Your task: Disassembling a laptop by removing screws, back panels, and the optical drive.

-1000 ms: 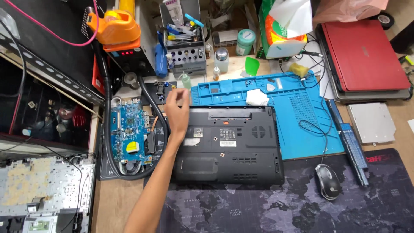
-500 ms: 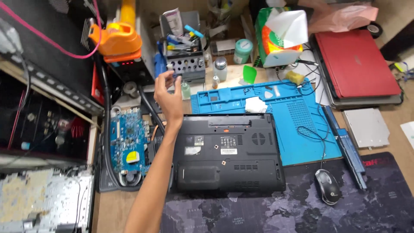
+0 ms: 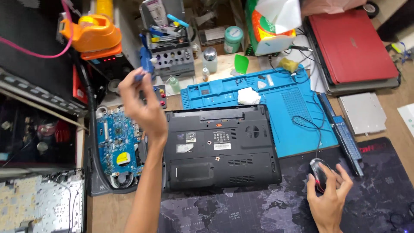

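Observation:
A black laptop (image 3: 220,146) lies closed and bottom-up, partly on a blue work mat (image 3: 276,95) and partly on a dark map-printed desk mat (image 3: 258,207). My left hand (image 3: 142,108) is raised just beyond the laptop's far left corner. Its fingertips pinch a blue-handled screwdriver (image 3: 139,76) in front of a grey tool rack (image 3: 172,56). At the lower right, my right hand (image 3: 330,196) rests on a black and red mouse (image 3: 318,172), fingers curled around it.
A blue circuit board (image 3: 116,142) lies in a black shell left of the laptop. An orange device (image 3: 92,32) sits at the far left, a red laptop (image 3: 351,45) at the far right. A silver drive (image 3: 362,112), a long battery (image 3: 343,133) and small bottles are nearby.
My left hand rose from the laptop's far left corner toward the tool rack and now pinches the blue screwdriver. My right hand has come into view on the mouse.

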